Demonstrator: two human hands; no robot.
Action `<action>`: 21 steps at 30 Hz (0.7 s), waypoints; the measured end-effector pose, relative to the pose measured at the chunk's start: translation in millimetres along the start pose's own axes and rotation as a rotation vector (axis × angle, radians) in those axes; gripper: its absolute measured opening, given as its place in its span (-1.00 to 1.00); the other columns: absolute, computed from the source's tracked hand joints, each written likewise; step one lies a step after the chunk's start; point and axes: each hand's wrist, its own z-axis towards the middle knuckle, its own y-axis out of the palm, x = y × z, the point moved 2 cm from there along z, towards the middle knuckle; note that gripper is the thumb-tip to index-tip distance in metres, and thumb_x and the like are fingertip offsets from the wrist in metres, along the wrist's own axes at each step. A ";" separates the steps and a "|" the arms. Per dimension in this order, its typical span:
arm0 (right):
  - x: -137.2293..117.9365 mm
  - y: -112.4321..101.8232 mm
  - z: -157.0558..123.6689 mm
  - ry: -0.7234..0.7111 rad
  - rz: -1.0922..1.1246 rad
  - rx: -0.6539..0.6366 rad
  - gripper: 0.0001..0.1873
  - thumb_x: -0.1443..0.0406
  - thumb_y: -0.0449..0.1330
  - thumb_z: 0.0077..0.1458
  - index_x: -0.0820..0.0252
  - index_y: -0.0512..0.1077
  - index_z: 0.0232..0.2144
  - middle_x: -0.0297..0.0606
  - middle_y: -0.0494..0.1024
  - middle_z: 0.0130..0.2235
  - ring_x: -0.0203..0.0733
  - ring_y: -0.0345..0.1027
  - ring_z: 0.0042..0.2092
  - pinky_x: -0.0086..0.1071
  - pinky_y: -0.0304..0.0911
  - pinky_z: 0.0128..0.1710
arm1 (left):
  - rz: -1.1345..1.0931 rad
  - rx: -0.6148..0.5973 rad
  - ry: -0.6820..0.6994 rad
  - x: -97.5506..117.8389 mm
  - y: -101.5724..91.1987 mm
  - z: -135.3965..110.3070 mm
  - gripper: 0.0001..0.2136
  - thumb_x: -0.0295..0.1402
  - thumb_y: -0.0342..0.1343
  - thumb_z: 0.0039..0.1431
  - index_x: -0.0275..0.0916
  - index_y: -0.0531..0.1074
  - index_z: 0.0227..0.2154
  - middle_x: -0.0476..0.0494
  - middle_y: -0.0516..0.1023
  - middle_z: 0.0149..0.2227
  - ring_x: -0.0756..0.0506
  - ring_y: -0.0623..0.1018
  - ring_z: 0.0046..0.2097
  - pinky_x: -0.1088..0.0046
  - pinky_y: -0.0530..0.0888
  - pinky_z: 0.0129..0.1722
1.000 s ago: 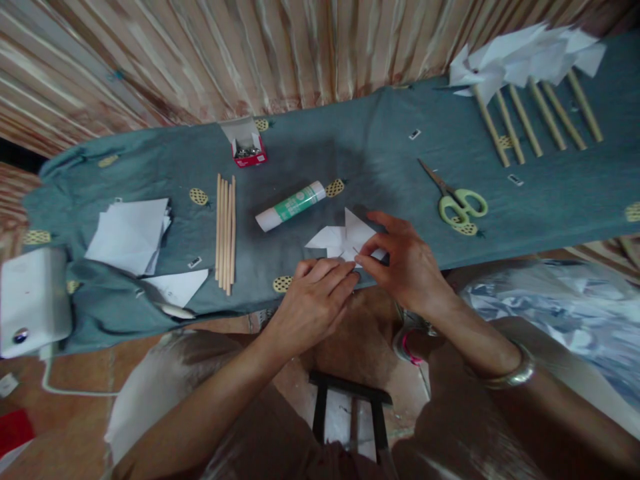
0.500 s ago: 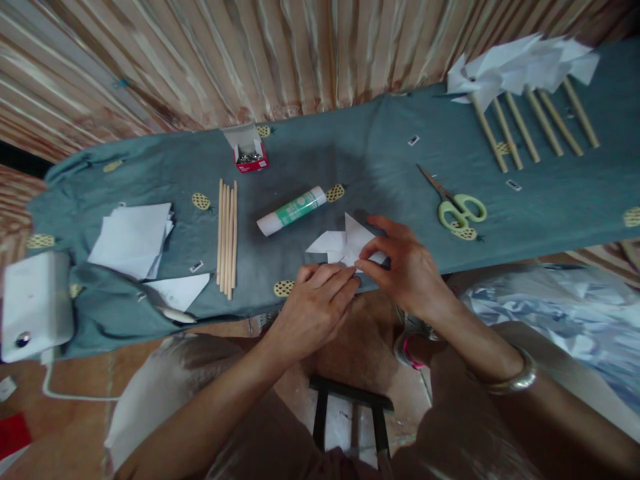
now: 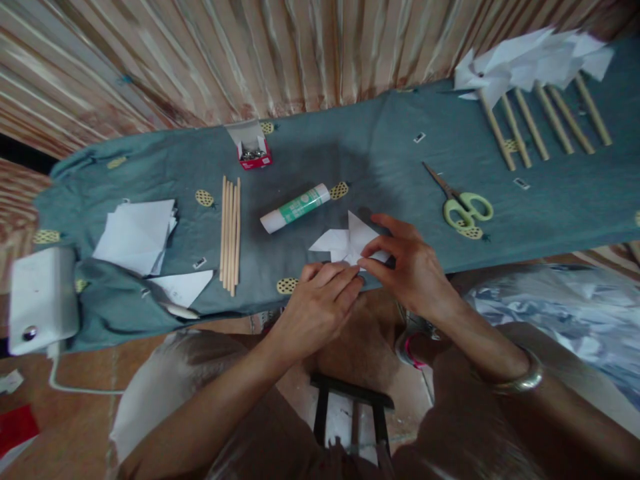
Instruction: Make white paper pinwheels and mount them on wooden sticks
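Note:
A white paper pinwheel (image 3: pixel 340 244) lies at the near edge of the cloth-covered table, its folded points spread out. My left hand (image 3: pixel 323 297) is closed over its near side, fingers pressed together and covering part of the paper. From the right, my right hand (image 3: pixel 407 261) pinches the pinwheel's right blade between thumb and fingers. The fingertips of both hands meet near the front of the paper. Just beyond the pinwheel lies a green and white glue stick (image 3: pixel 296 208). Green-handled scissors (image 3: pixel 460 200) rest to the right.
Thin wooden sticks (image 3: pixel 230 237) lie left of the glue stick. Further left are stacked paper sheets (image 3: pixel 135 233), a loose paper triangle (image 3: pixel 185 287) and a white device (image 3: pixel 43 300). A small red box (image 3: pixel 255 157) holds metal pieces. Several pinwheels on sticks (image 3: pixel 535 67) lie far right.
The whole view has shifted slightly, so everything sits a little further right. Both hands keep their places on the pinwheel, with hardly any movement.

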 end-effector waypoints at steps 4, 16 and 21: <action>-1.5 -3.4 -1.6 0.007 -0.026 0.023 -0.94 0.32 0.28 -0.01 0.13 0.45 -0.47 -0.03 0.42 0.12 0.15 0.28 0.16 0.11 0.22 0.12 | 0.012 0.001 0.000 -0.2 -0.5 0.3 -0.76 -0.45 -0.01 0.27 -0.36 0.41 -0.05 -0.23 0.55 0.00 -0.17 0.43 0.00 0.23 0.33 -0.12; 0.9 -0.5 -5.2 0.013 0.003 0.010 -0.91 0.34 0.25 0.01 0.12 0.45 -0.52 -0.09 0.39 0.16 0.16 0.25 0.19 0.14 0.22 0.12 | 0.042 0.007 0.007 0.8 2.2 -1.0 -0.77 -0.44 0.00 0.27 -0.37 0.43 -0.06 -0.23 0.55 -0.01 -0.18 0.43 0.00 0.22 0.32 -0.10; 0.8 -0.2 -5.0 0.025 -0.011 0.000 -0.92 0.35 0.28 0.00 0.13 0.45 -0.50 -0.04 0.39 0.16 0.15 0.26 0.19 0.11 0.23 0.13 | 0.041 0.001 0.004 -0.3 2.6 -0.9 -0.76 -0.44 0.00 0.27 -0.36 0.43 -0.05 -0.23 0.54 0.01 -0.18 0.43 0.01 0.22 0.33 -0.09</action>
